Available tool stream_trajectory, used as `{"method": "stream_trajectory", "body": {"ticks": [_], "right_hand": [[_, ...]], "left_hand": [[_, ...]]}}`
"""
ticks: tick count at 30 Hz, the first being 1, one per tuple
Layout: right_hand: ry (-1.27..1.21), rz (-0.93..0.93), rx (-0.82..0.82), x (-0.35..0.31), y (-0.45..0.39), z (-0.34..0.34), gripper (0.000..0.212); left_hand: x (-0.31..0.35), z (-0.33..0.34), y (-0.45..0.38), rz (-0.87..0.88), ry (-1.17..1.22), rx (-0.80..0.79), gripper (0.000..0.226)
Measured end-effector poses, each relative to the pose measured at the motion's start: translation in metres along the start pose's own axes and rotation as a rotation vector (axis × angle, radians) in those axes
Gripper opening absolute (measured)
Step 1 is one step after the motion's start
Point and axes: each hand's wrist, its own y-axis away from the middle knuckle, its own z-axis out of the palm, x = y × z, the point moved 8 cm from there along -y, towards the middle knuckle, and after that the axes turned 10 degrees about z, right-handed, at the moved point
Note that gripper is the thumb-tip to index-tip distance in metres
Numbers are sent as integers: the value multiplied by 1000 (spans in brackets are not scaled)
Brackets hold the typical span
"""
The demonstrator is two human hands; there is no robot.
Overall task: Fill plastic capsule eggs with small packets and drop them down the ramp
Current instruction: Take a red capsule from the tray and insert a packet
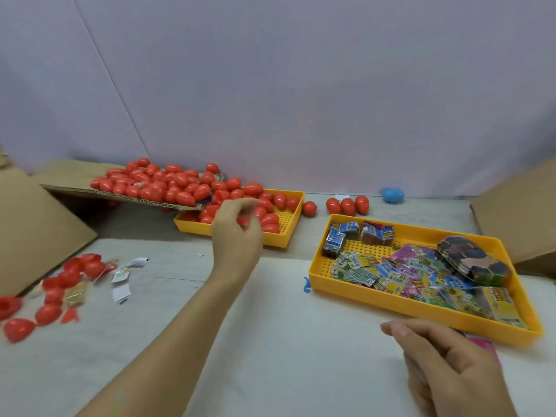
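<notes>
Red capsule eggs [272, 219] fill a yellow tray [290, 233] at the back centre. More red eggs [150, 183] lie heaped on a cardboard sheet [69, 176] to its left. My left hand [237, 239] hovers in front of the egg tray, fingers loosely curled, thumb and forefinger apart, nothing plainly held. Small colourful packets [403, 273] lie in a second yellow tray [388, 299] at the right. My right hand [445, 362] hangs low near that tray's front edge with relaxed, curled fingers. A pink packet [484, 346] lies just behind it.
A slanted cardboard panel [36, 227] stands at the left, with loose red egg halves [48, 313] and opened wrappers [122, 281] below it. Three red eggs [347, 205] and a blue egg [392, 195] rest by the back wall. A cardboard box [517, 212] stands at the right.
</notes>
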Motion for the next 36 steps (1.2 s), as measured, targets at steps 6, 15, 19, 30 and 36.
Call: {"method": "stream_trajectory", "body": {"ticks": [6, 15, 19, 30, 36], "right_hand": [[-14, 22, -17, 6, -7, 1, 19], [28, -10, -65, 6, -9, 3, 18], [8, -13, -72, 4, -7, 5, 14], [-99, -135, -54, -32, -5, -22, 38], [2, -137, -177, -30, -7, -14, 21]], "left_hand": [[-61, 79, -53, 15, -677, -797, 35], [20, 64, -49, 111, -179, -375, 30], [82, 54, 7, 7, 452, -375, 44], [116, 63, 134, 2, 696, -421, 39], [107, 68, 141, -39, 741, -488, 44]]}}
